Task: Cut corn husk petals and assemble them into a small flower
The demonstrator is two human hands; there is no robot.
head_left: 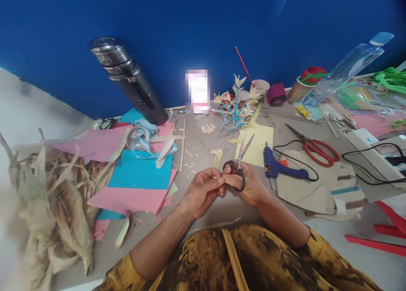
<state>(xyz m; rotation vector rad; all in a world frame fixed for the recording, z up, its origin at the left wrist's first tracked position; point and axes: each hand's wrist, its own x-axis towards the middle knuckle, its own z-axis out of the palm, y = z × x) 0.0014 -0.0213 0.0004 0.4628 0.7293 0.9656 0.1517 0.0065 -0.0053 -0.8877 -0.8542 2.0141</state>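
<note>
Both hands meet near the middle of the table. My right hand [249,184] holds black-handled scissors [241,155], their blades apart and pointing up and away. My left hand [204,189] is closed in a pinch, its fingertips touching those of my right hand; whatever lies between them is too small to make out. Pale scraps [208,128] and thin clippings lie on the table beyond. Behind the scissors is a yellow sheet [261,145], and past it stand pale husk-like flowers on blue stems [236,113].
Pink and blue sheets [139,170], ribbon [142,141] and dry husks [60,206] lie left, below a dark flask [136,86]. To the right are a glue gun [282,168], red-handled scissors [320,151], a glove [317,193], cups, a power strip [368,151] and cables.
</note>
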